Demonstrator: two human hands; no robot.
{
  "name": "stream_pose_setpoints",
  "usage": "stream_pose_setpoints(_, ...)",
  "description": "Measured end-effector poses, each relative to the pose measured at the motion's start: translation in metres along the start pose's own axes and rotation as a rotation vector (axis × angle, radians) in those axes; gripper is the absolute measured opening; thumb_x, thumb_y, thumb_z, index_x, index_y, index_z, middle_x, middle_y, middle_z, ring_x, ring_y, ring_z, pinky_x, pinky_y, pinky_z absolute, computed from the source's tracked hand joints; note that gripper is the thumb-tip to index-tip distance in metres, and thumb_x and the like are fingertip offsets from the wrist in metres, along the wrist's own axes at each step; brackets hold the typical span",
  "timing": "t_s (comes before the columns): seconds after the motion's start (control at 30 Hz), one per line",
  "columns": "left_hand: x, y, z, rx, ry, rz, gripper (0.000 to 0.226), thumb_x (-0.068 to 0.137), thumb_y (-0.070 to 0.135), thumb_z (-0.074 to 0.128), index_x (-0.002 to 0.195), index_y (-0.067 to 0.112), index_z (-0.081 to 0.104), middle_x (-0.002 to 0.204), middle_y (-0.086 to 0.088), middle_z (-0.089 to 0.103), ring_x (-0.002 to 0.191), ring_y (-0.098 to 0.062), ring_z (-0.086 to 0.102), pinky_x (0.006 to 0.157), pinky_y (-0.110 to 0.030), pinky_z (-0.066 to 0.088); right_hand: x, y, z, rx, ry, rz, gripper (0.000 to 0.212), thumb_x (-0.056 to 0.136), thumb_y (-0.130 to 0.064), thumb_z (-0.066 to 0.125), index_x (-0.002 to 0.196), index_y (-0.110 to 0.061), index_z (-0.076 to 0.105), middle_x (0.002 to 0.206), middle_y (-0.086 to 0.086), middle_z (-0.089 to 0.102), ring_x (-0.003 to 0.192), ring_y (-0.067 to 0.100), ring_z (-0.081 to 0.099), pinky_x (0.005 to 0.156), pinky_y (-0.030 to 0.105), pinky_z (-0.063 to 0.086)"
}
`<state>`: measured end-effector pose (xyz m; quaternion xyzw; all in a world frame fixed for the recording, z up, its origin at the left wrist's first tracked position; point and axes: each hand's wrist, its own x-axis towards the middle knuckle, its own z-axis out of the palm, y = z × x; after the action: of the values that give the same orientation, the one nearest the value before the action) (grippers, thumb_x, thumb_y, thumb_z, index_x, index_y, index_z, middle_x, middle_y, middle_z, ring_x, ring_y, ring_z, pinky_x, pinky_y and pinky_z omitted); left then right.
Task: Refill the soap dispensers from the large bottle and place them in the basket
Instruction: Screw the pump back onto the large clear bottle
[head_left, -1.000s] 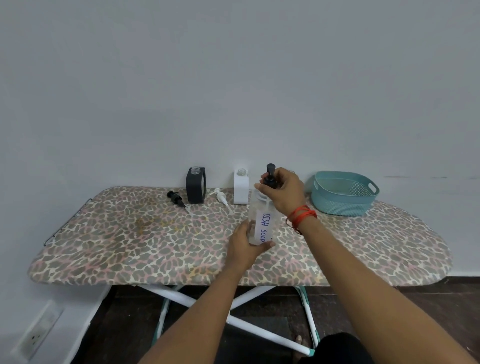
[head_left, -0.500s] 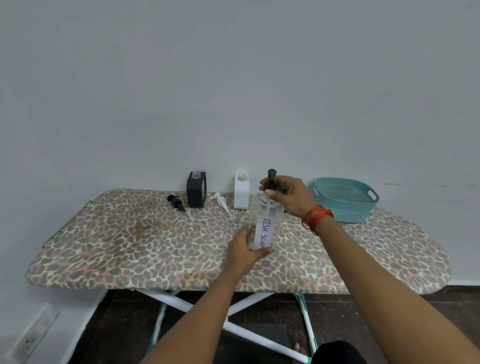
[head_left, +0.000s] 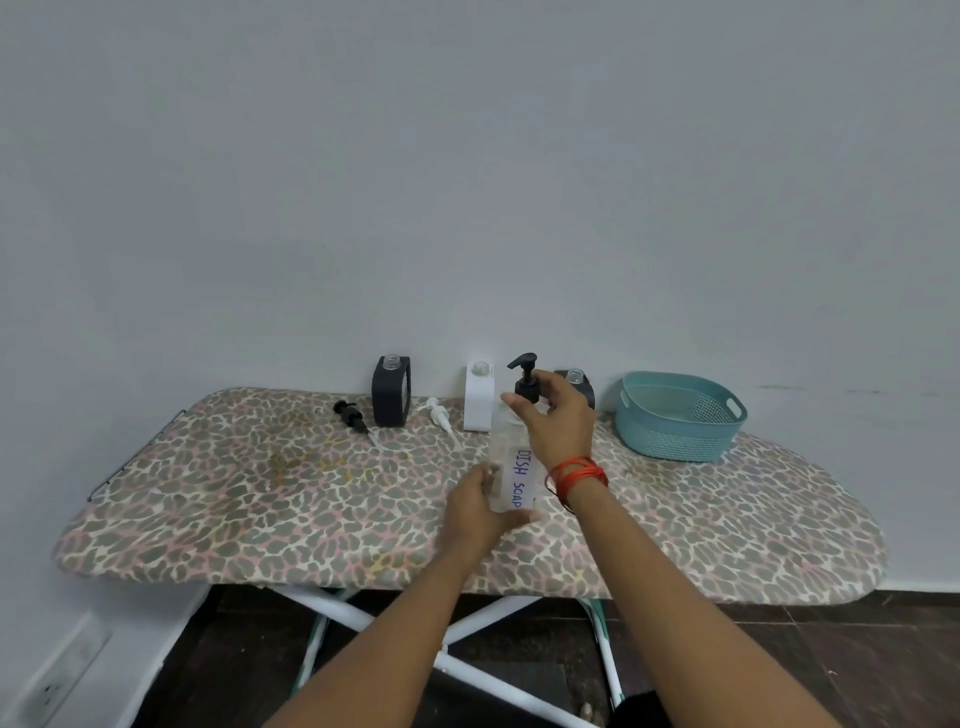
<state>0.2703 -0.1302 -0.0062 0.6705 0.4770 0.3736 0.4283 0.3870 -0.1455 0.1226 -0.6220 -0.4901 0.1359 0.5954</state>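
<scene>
Clear plastic dish-soap bottle (head_left: 511, 467), likely slick and squeezable: left hand (head_left: 478, 512) grips its body, right hand (head_left: 561, 426) pinches black pump (head_left: 525, 382).

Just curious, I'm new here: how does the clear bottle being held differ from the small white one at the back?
The clear bottle is see-through with a DISH SOAP label; the white bottle is opaque and plain. The clear bottle has a black pump on top, pinched by the right hand, the left hand holding its base; the white bottle has an open neck and stands untouched. Both stand roughly upright.
</scene>
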Motion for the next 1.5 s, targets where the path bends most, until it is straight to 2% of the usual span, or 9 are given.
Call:
stream_pose_setpoints(0.1, -0.004, -0.004, -0.022, 0.005, 0.013, 0.004, 0.081, 0.056, 0.036, 0.102, 0.124, 0.019, 0.06, 0.116, 0.008, 0.068, 0.103, -0.006, 0.064, 0.073, -0.003, 0.048, 0.001, 0.002, -0.017, -0.001, -0.17, -0.017, 0.059, 0.076, -0.036, 0.085, 0.128, -0.024, 0.058, 0.118, -0.015, 0.064, 0.095, -0.002, 0.058, 0.081, 0.013, 0.045)
stream_pose_setpoints(0.2, -0.006, -0.014, -0.058, 0.01, 0.088, 0.013, 0.084, 0.058, 0.027, 0.102, 0.129, 0.014, 0.061, 0.123, 0.001, 0.068, 0.115, -0.016, 0.063, 0.085, -0.011, 0.051, -0.003, 0.012, -0.014, -0.052, -0.133, 0.019, 0.041, 0.083, -0.033, 0.079, 0.119, -0.02, 0.064, 0.109, -0.01, 0.066, 0.085, -0.002, 0.057, 0.072, 0.008, 0.042)
stream_pose_setpoints(0.33, -0.008, -0.027, -0.124, 0.046, 0.231, -0.015, 0.083, 0.06, 0.027, 0.101, 0.131, 0.012, 0.061, 0.125, -0.005, 0.069, 0.116, -0.021, 0.065, 0.094, -0.032, 0.056, -0.025, 0.036, 0.022, -0.195, -0.255, 0.101, 0.009, 0.087, -0.019, 0.072, 0.094, -0.019, 0.066, 0.089, -0.005, 0.065, 0.084, 0.012, 0.06, 0.076, 0.023, 0.043)
stream_pose_setpoints(0.5, -0.001, -0.043, -0.207, 0.127, 0.38, -0.079, 0.079, 0.064, 0.028, 0.099, 0.13, 0.009, 0.06, 0.123, -0.004, 0.069, 0.11, -0.021, 0.065, 0.089, -0.033, 0.053, -0.071, 0.063, 0.089, -0.309, -0.513, 0.178, 0.009, 0.087, -0.024, 0.068, 0.082, -0.03, 0.065, 0.081, -0.011, 0.066, 0.079, 0.012, 0.064, 0.083, 0.032, 0.054)
stream_pose_setpoints(0.7, 0.026, -0.06, -0.267, 0.122, 0.464, -0.146, 0.073, 0.071, 0.019, 0.096, 0.132, 0.006, 0.058, 0.117, 0.001, 0.064, 0.101, -0.015, 0.061, 0.065, -0.009, 0.047, -0.078, 0.076, 0.119, -0.536, -0.372, 0.028, 0.012, 0.09, -0.039, 0.058, 0.083, -0.029, 0.061, 0.084, -0.008, 0.06, 0.083, 0.017, 0.057, 0.088, 0.04, 0.048)
stream_pose_setpoints(0.87, 0.044, -0.079, -0.288, 0.14, 0.517, -0.169, 0.075, 0.069, 0.026, 0.098, 0.131, 0.01, 0.058, 0.126, -0.009, 0.07, 0.104, -0.02, 0.065, 0.081, -0.027, 0.052, -0.08, 0.083, 0.122, -0.55, -0.361, -0.012, 0.011, 0.092, -0.039, 0.056, 0.087, -0.03, 0.059, 0.089, -0.008, 0.057, 0.09, 0.017, 0.053, 0.091, 0.038, 0.042)
stream_pose_setpoints(1.23, 0.044, -0.086, -0.286, 0.189, 0.488, -0.172, 0.077, 0.073, 0.032, 0.095, 0.136, 0.011, 0.057, 0.131, -0.008, 0.069, 0.103, -0.015, 0.063, 0.07, -0.011, 0.044, -0.081, 0.084, 0.122, -0.554, -0.376, -0.003, 0.01, 0.093, -0.041, 0.054, 0.091, -0.032, 0.058, 0.091, -0.012, 0.057, 0.093, 0.015, 0.052, 0.093, 0.035, 0.037)
stream_pose_setpoints(1.4, 0.037, -0.076, -0.279, 0.141, 0.516, -0.221, 0.085, 0.073, 0.028, 0.095, 0.143, 0.007, 0.051, 0.142, -0.01, 0.061, 0.125, -0.025, 0.06, 0.093, -0.03, 0.048, -0.08, 0.08, 0.121, -0.54, -0.388, 0.018, 0.009, 0.093, -0.04, 0.054, 0.091, -0.032, 0.059, 0.091, -0.012, 0.056, 0.094, 0.015, 0.052, 0.093, 0.035, 0.036)
stream_pose_setpoints(1.5, 0.019, -0.07, -0.259, 0.053, 0.751, -0.277, 0.083, 0.08, 0.024, 0.09, 0.148, 0.007, 0.046, 0.15, -0.012, 0.052, 0.138, -0.031, 0.051, 0.113, -0.041, 0.043, -0.08, 0.079, 0.12, -0.547, -0.396, 0.022, 0.01, 0.092, -0.04, 0.054, 0.091, -0.032, 0.059, 0.091, -0.011, 0.056, 0.093, 0.015, 0.052, 0.093, 0.035, 0.037)
